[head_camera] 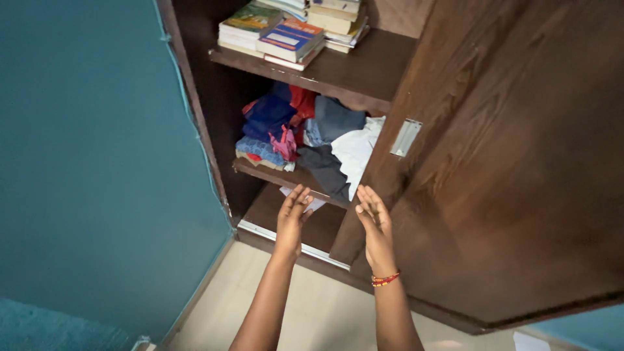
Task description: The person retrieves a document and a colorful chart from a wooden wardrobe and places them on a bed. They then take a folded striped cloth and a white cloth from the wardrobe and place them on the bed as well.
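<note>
The clothes (pixel 305 140) lie in a loose, crumpled heap on the middle shelf, at upper centre of the frame: blue, red, pink, grey and white pieces mixed together. A dark grey piece and a white one hang over the shelf's front edge.

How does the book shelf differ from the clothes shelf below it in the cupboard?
The upper shelf carries books in flat, squared stacks; the middle shelf carries clothes in a loose, crumpled heap. The books sit within their shelf's edge, while a dark garment and a white cloth droop over theirs. The books leave bare board on the right; the clothes fill the visible width. Both shelves are dark brown wood. The left hand and right hand are open, holding nothing.
</note>
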